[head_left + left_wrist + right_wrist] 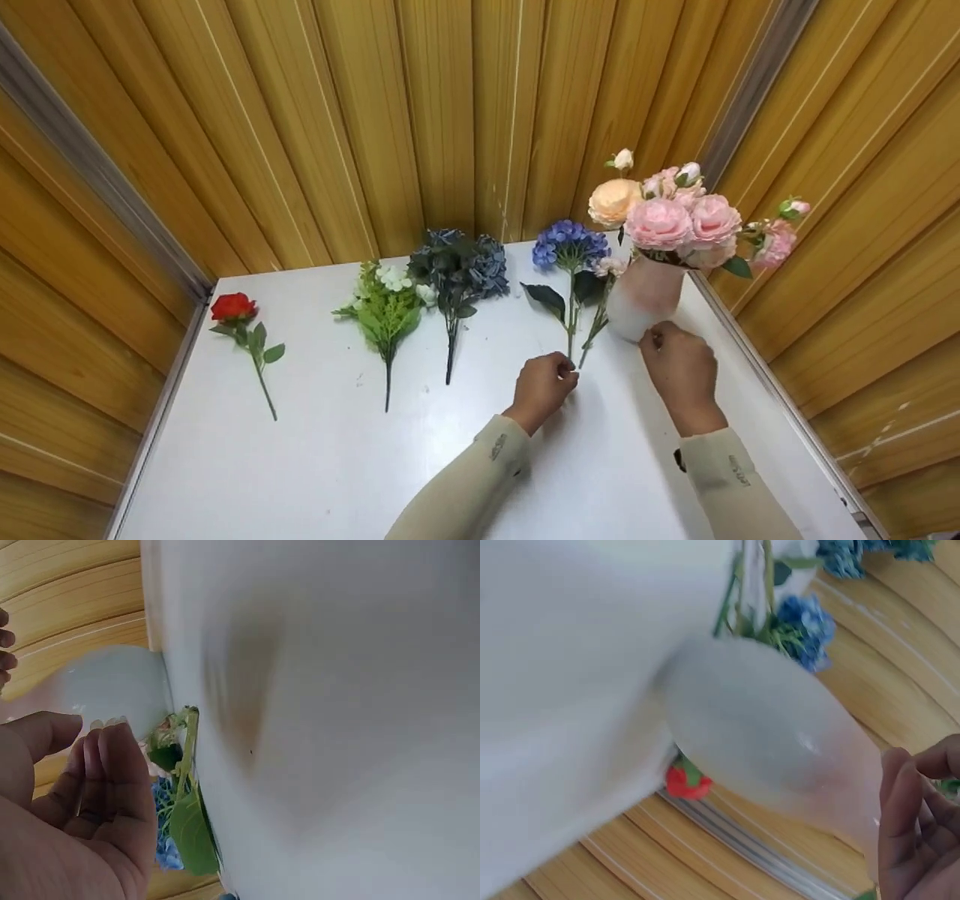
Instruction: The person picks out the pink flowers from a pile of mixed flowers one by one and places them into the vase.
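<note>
A pink-and-white vase (646,296) stands upright at the table's right, filled with pink and peach flowers (675,217). My right hand (681,375) is in front of it, fingers loosely bent; the right wrist view shows nothing between thumb and fingertips. Beside the vase lies a blue hydrangea (571,244), with a small pale pink flower (609,266) on a stem next to it. Near the lower stem ends, my left hand (541,386) has its thumb and fingers bent toward each other. In the left wrist view, no stem is between them.
Farther left on the white table (322,457) lie a dark blue flower bunch (484,270), a green-and-white bunch (386,311) and a red rose (234,307). Wood-patterned walls (442,120) enclose the table at the back and sides.
</note>
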Available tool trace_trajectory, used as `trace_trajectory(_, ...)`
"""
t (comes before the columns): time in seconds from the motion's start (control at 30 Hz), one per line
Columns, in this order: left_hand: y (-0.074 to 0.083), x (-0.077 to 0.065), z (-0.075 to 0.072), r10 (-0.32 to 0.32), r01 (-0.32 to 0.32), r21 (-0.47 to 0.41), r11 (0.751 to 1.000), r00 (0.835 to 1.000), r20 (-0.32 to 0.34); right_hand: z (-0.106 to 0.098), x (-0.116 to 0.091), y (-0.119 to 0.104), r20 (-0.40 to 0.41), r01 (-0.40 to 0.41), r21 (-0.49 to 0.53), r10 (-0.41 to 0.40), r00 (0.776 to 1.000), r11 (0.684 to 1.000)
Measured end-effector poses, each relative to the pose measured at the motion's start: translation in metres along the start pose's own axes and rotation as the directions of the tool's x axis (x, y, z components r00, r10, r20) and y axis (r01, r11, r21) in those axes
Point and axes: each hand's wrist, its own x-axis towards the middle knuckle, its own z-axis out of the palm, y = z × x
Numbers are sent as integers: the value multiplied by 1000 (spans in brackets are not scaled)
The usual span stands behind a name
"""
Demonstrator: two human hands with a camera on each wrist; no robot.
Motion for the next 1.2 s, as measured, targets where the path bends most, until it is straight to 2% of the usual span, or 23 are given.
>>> trace_trajectory(0.13, 3, 29, 27, -29, 28, 184, 983, 1000, 0, 14, -28, -7, 154, -37, -5, 37, 987, 999)
trace_trajectory(0.23, 0, 39, 42, -69, 66, 299, 952, 998, 0, 18, -47, -11, 224, -70, -13, 71, 972, 997)
trace_trajectory(0.3, -5, 43, 50, -71, 70, 350, 934, 997, -12, 20, -58, -12, 245, -84, -15, 85, 966, 996)
trace_trajectory(0.4, -18, 50, 63, -42, 55, 380, 923, 998, -42, 21, -70, -13, 265, -93, -12, 93, 960, 996)
trace_trajectory(0.53, -42, 62, 85, -6, 31, 378, 925, 998, -68, 21, -80, -13, 289, -120, -12, 118, 950, 993)
trace_trajectory(0.6, -50, 67, 91, -19, 38, 371, 928, 998, -54, 21, -83, -14, 302, -135, -16, 134, 944, 991)
trace_trajectory(0.67, -49, 68, 86, -70, 68, 332, 941, 998, -6, 22, -84, -14, 314, -142, -18, 140, 939, 990)
trace_trajectory(0.7, -44, 65, 77, -105, 94, 283, 954, 994, 25, 23, -84, -15, 322, -142, -15, 139, 937, 990)
trace_trajectory(0.8, -23, 52, 41, -197, 184, 119, 976, 975, 108, 23, -81, -15, 338, -144, -5, 137, 931, 990)
trace_trajectory(0.9, -3, 31, 4, -199, 210, -74, 975, 971, 132, 23, -75, -15, 338, -150, -4, 143, 930, 989)
trace_trajectory(0.97, 1, 19, -9, -192, 214, -177, 961, 972, 133, 22, -69, -16, 338, -154, -2, 146, 930, 988)
trace_trajectory(1.07, 0, 0, -23, -196, 233, -323, 917, 970, 142, 19, -59, -21, 348, -168, 31, 147, 926, 985)
trace_trajectory(1.13, -2, -15, -30, -194, 240, -399, 885, 969, 151, 17, -53, -26, 371, -203, 90, 157, 915, 975)
trace_trajectory(1.2, -4, -32, -37, -171, 221, -452, 864, 974, 149, 15, -46, -31, 405, -251, 177, 162, 900, 952)
